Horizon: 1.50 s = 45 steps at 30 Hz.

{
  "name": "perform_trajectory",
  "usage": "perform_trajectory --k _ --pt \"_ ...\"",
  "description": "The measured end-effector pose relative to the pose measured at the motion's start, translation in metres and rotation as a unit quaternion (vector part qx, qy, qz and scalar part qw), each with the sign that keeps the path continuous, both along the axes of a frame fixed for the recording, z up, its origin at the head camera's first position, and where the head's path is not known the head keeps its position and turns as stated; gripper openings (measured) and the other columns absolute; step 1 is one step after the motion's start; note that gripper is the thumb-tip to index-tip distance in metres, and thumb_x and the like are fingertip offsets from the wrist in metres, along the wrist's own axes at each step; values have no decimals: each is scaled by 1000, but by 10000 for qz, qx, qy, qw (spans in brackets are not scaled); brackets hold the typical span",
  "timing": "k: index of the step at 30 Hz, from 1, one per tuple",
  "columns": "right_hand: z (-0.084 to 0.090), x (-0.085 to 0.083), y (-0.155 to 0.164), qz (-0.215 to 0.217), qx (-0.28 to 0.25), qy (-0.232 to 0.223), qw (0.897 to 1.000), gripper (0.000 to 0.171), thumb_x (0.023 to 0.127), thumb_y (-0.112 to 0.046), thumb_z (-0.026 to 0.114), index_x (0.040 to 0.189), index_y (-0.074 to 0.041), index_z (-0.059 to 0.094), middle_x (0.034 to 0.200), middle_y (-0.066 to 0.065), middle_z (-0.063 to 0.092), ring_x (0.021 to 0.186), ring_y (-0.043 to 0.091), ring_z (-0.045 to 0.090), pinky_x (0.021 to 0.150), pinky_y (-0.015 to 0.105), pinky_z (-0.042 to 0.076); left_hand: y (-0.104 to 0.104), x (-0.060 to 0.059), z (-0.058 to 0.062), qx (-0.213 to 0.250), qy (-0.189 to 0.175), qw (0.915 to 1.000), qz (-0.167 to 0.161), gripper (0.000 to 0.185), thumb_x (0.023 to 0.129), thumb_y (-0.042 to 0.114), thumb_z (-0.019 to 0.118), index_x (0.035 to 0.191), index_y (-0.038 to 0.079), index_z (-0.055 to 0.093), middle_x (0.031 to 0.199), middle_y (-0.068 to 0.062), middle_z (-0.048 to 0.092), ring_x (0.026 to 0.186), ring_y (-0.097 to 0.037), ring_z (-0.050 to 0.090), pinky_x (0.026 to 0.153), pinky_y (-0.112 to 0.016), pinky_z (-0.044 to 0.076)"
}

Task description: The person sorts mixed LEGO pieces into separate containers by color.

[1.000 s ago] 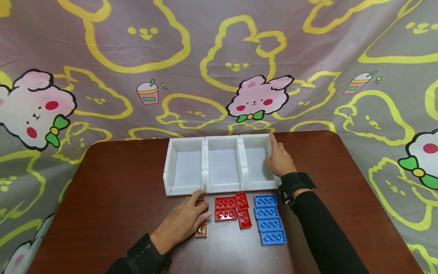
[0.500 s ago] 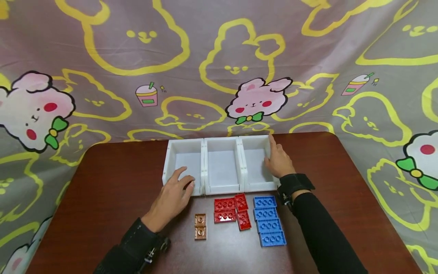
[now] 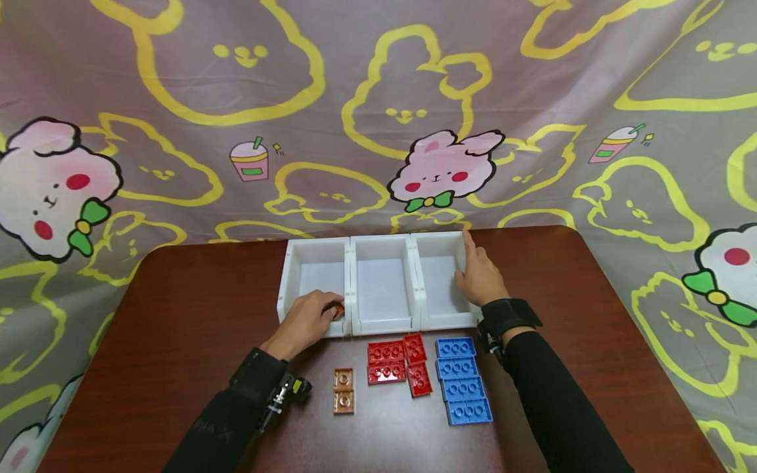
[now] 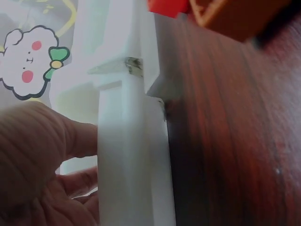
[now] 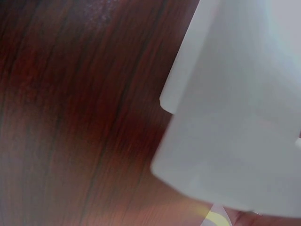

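Three white bins stand joined side by side at the back of the table: the left bin (image 3: 284,279), the middle bin (image 3: 383,286) and the right bin (image 3: 439,279). My left hand (image 3: 303,322) reaches into the left bin's front and pinches a shiny brown brick (image 3: 338,310) between thumb and fingers. In the left wrist view the bin's wall hides those fingertips. With its thumb inside and other fingers outside, my right hand (image 3: 481,279) holds the right bin's side wall. Two brown bricks (image 3: 344,391) lie on the table in front of the left bin.
Red bricks (image 3: 387,362) lie in front of the middle bin, studs hidden. A column of blue bricks (image 3: 464,381) stands before the right bin. The brown wooden table (image 3: 219,295) ends at a printed curtain (image 3: 331,138) behind the bins.
My left hand has moved from the brown bricks forward into the left bin, and a brown brick now shows at its fingertips. The right hand keeps its place on the right bin.
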State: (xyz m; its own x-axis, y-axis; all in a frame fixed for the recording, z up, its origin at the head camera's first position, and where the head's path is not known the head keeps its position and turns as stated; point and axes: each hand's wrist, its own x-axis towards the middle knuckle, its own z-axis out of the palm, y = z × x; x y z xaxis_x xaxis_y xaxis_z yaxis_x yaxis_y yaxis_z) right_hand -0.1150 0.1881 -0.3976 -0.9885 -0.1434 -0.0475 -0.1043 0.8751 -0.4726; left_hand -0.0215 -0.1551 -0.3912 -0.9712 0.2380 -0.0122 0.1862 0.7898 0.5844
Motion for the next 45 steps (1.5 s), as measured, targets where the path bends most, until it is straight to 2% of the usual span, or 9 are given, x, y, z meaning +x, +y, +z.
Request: perform_trajectory --k 9,15,19,24,27,33,37,40,45 --pt "3 0 -2 -35 -5 -75 10000 83 100 -11 62 167 -8 12 140 38 50 114 55 63 95 69 51 4 1 2 206 -558 9982 97 48 104 -4 50 152 -1 50 117 -22 74 102 -34 71 84 -46 56" --pt "5 1 -2 -24 9 -79 10000 83 100 -11 62 167 -8 12 142 38 49 114 55 63 95 69 52 4 6 1 80 -464 9989 50 47 105 -2 47 152 -2 49 128 -25 71 116 -40 69 97 -53 54" --pt "4 1 -2 -6 -19 -77 10000 85 100 -11 62 168 -9 11 142 37 49 112 55 64 93 69 52 5 17 4 -57 231 9997 78 46 103 -1 55 149 -3 53 133 -27 66 122 -45 63 102 -56 51" --pt "5 0 -3 20 -26 7 10000 85 99 -11 63 167 -9 13 139 37 50 110 55 64 90 68 53 13 52 15 -275 1396 9897 154 26 91 -5 68 115 3 75 102 -12 62 90 -26 61 74 -39 53" --pt "5 -1 -3 15 -2 25 10000 84 99 -11 63 167 -8 14 139 37 51 110 55 64 90 69 53 18 77 18 -409 1064 9934 -96 16 90 1 70 102 9 77 97 -4 55 83 -16 54 68 -33 48" --pt "7 1 -2 -68 64 -162 9998 85 100 -11 63 167 -9 11 140 37 50 111 54 65 92 68 53 21 102 5 -423 -214 9940 -981 29 105 33 64 122 13 74 127 -13 56 104 -24 65 85 -47 58" --pt "8 2 -3 -53 91 -158 9998 84 101 -11 62 167 -9 11 139 37 50 110 54 65 91 68 54 21 104 -4 -404 304 9926 -1105 24 107 30 61 112 10 75 130 -18 58 105 -27 68 89 -47 58" --pt "8 3 -3 -22 93 -143 9999 84 101 -11 62 167 -9 11 138 37 51 109 54 65 90 68 54 19 98 -2 -328 1058 9905 -818 14 104 21 66 108 11 74 126 -19 61 101 -28 70 84 -46 60" --pt "5 3 -2 -34 67 -115 9999 84 100 -11 63 167 -10 11 138 38 50 110 55 65 91 69 53 13 63 13 -38 1987 9800 133 15 101 5 65 113 4 74 118 -21 64 99 -32 71 78 -46 61"
